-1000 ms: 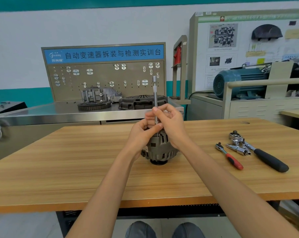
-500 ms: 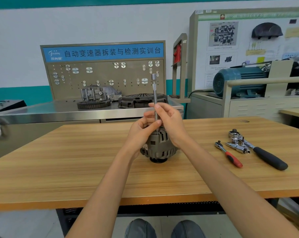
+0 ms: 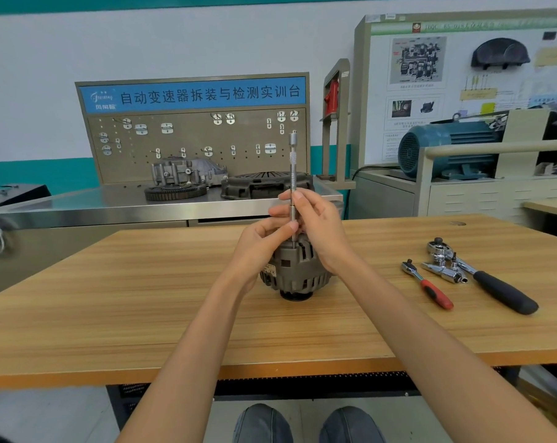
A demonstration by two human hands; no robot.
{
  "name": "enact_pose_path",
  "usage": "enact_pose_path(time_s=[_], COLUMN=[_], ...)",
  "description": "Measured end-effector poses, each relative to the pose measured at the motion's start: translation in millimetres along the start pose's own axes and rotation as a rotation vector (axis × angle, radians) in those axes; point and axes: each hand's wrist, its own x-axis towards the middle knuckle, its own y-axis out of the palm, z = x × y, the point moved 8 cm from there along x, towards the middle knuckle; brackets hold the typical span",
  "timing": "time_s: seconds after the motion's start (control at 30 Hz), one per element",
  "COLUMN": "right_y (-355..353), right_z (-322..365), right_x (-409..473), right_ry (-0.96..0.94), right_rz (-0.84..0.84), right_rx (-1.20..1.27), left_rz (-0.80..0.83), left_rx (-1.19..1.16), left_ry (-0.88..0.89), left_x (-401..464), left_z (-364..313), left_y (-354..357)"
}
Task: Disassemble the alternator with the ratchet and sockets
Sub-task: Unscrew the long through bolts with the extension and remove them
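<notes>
At the centre of the frame the alternator stands on the wooden table. The left hand pinches the lower end of an upright extension bar above it — the right hand curls round the same bar just higher. Toward the right edge lie a red-handled ratchet, loose sockets and a black-handled ratchet.

table | alternator centre | 2 ratchets, sockets right
</notes>
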Motion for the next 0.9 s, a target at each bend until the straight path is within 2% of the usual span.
enact_pose_path(time_s=[0.3,0.6,0.9], right_y=[0.3,-2.2,1.4], right_z=[-5.7,-1.6,-5.9], right_x=[1.3,-0.2,0.6], right_ry=[0.019,-0.014,0.037], right_rz=[-0.025,-0.014,-0.017], right_rx=[0.024,0.002,0.017], left_rz=[-0.037,0.035,-0.056], left_rx=[0.033,0.022,0.058], left_ry=[0.018,0.033,0.032], left_x=[1.5,-1.6,1.1], left_z=[1.7,-0.4,1.9], left_y=[0.8,0.9,1.8])
